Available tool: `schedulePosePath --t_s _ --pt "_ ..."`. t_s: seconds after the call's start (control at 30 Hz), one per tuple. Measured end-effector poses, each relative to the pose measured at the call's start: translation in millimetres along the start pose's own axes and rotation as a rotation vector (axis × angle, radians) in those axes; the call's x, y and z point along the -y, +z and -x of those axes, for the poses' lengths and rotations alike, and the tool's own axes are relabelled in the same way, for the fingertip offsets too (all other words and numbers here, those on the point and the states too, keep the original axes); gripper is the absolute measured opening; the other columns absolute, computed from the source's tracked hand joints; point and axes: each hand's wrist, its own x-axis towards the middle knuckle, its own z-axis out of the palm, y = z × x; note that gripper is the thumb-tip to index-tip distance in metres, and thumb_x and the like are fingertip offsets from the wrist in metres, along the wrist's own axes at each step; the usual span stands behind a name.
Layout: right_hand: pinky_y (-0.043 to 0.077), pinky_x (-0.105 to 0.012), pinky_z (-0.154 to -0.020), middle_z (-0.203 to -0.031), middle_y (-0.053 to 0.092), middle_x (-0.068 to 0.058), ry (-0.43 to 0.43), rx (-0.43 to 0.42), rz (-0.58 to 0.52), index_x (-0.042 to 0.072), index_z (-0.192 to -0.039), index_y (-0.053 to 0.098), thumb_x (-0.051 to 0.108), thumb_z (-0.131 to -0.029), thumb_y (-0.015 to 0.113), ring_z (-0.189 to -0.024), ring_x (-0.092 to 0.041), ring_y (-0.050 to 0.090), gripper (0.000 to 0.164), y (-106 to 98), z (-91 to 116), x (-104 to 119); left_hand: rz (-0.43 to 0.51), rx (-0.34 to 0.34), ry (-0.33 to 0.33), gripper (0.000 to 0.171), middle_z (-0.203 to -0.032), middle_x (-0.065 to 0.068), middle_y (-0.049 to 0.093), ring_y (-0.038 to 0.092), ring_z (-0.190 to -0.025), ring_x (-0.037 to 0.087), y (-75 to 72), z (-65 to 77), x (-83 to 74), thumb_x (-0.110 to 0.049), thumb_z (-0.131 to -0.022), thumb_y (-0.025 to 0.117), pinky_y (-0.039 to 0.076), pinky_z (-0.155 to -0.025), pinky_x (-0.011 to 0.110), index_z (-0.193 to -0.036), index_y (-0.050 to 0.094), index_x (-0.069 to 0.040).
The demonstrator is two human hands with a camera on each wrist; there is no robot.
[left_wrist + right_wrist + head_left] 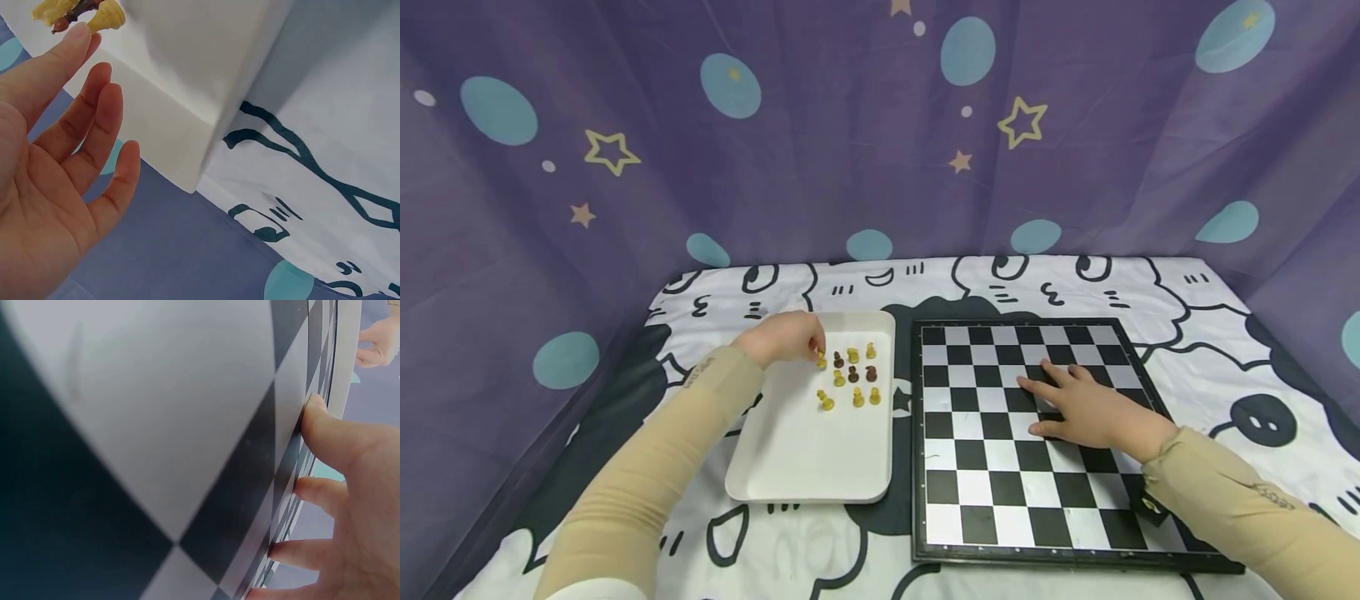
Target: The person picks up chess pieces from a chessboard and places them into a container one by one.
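My left hand (784, 337) reaches over the far left part of a white tray (805, 467). Thumb and index finger pinch a small yellow chess piece (107, 17), while the other fingers stay loosely bent; its upper part is hidden by the fingertips. Close beside it in the left wrist view is a dark red-brown chess piece (76, 12). My right hand (1090, 414) rests with spread fingers on a black-and-white chessboard (985, 489), the fingertips on its squares and no piece under them in the right wrist view.
Several yellow chess pieces (858, 397) and a few red-brown ones (871, 374) are grouped in the tray's far half; one yellow piece (825, 401) is tilted. Tray and board lie side by side on a cartoon-print cloth (880, 287). A purple curtain (865, 150) hangs behind.
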Motion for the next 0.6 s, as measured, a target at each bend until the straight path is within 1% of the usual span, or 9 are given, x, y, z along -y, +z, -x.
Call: schedulePosePath --t_s 0.13,0.23,0.37,0.6 --pt "0.039 -0.068 -0.089 -0.146 0.030 -0.032 -0.009 -0.003 0.000 0.018 -0.142 0.045 0.060 -0.083 0.057 -0.124 -0.062 0.030 0.073 -0.1 0.1 0.0 0.015 0.011 -0.011 0.011 -0.087 0.001 0.066 0.057 -0.080 0.015 3.1 -0.4 0.4 -0.012 -0.079 0.075 0.049 -0.078 0.032 -0.090 0.075 -0.012" --pt "0.039 -0.068 -0.089 -0.146 0.030 -0.032 -0.010 -0.001 -0.001 0.018 -0.142 0.045 0.060 -0.083 0.057 -0.124 -0.062 0.030 0.073 -0.2 0.2 0.3 0.019 0.011 -0.007 0.012 -0.087 0.001 0.066 0.057 -0.080 0.015 4.3 0.0 1.2 -0.013 -0.078 0.076 0.049 -0.078 0.032 -0.090 0.075 -0.011" --pt "0.039 -0.068 -0.089 -0.146 0.030 -0.032 -0.010 -0.001 -0.003 0.018 -0.142 0.044 0.060 -0.083 0.057 -0.125 -0.062 0.030 0.074 -0.3 1.1 0.3 0.000 0.004 0.011 0.012 -0.086 0.001 0.067 0.057 -0.078 0.015 6.8 -0.2 3.6 -0.011 -0.077 0.076 0.049 -0.078 0.032 -0.089 0.075 -0.010" --pt "0.040 -0.068 -0.089 -0.147 0.029 -0.031 -0.016 -0.006 0.001 0.019 -0.142 0.044 0.062 -0.083 0.056 -0.125 -0.062 0.030 0.074 0.5 1.1 -1.2 -0.009 -0.004 0.004 0.012 -0.087 0.002 0.067 0.057 -0.080 0.015 8.4 1.7 3.0 -0.010 -0.077 0.075 0.049 -0.080 0.033 -0.090 0.075 -0.010"
